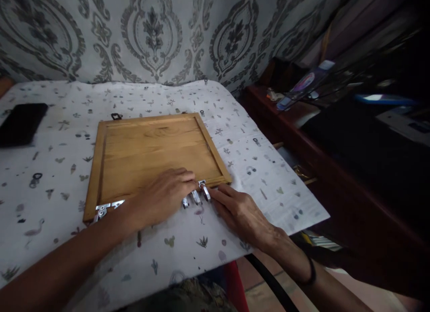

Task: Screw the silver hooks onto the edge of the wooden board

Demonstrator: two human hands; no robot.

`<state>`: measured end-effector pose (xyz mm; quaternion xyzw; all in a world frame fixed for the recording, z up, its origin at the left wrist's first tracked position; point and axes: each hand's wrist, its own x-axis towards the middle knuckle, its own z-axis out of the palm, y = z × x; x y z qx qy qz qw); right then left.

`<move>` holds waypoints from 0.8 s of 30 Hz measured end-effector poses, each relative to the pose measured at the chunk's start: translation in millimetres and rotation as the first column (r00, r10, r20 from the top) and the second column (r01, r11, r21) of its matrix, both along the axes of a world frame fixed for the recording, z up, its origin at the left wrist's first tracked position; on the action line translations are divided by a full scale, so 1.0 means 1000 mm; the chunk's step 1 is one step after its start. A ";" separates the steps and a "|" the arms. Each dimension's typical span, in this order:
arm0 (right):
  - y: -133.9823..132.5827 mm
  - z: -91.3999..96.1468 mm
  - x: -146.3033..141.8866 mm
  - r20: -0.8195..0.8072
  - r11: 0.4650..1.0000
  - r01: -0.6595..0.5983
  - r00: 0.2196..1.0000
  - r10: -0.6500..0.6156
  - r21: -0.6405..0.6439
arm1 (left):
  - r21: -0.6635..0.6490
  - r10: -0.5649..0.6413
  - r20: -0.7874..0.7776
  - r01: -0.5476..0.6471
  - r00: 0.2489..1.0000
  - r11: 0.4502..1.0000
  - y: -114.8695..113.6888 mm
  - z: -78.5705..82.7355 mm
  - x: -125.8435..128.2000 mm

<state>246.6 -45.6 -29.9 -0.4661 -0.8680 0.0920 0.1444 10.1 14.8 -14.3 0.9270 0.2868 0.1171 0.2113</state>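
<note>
A wooden panel (pixel 157 153) with a raised frame lies on the patterned white cloth. Shiny metal hinge-like fittings are on its near edge: one hinge (pixel 205 192) towards the right, another fitting (pixel 102 210) at the near left corner. My left hand (pixel 171 189) is bent over the near edge, closed on the panel beside the right-hand fitting; its thumb is hidden. From the right, my right hand (pixel 240 209) meets the metal hinge with its fingertips, its fingers drawn together around the end. Its thumb cannot be seen well.
A black phone-like object (pixel 23 124) lies at the far left of the tablecloth (pixel 285 195). Behind the table hangs a patterned curtain (pixel 151 34). To the right stands a dark red desk (pixel 336 168) with a clear bottle (pixel 305 84) and a blue-edged item (pixel 384 99).
</note>
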 end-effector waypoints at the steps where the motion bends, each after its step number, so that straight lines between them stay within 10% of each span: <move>1: 0.000 -0.001 0.000 0.005 1.000 -0.004 1.000 0.004 0.012 | 0.002 0.001 -0.009 -0.001 1.000 1.000 0.000 0.001 0.000; 12: 0.002 0.000 -0.002 0.021 0.997 -0.039 0.999 0.038 0.072 | -0.123 0.079 -0.078 -0.088 0.994 0.988 0.010 0.035 0.017; 24: 0.003 -0.002 -0.001 0.038 0.995 -0.029 0.999 0.025 0.096 | -0.008 0.015 -0.213 -0.017 0.977 1.000 0.024 0.033 0.035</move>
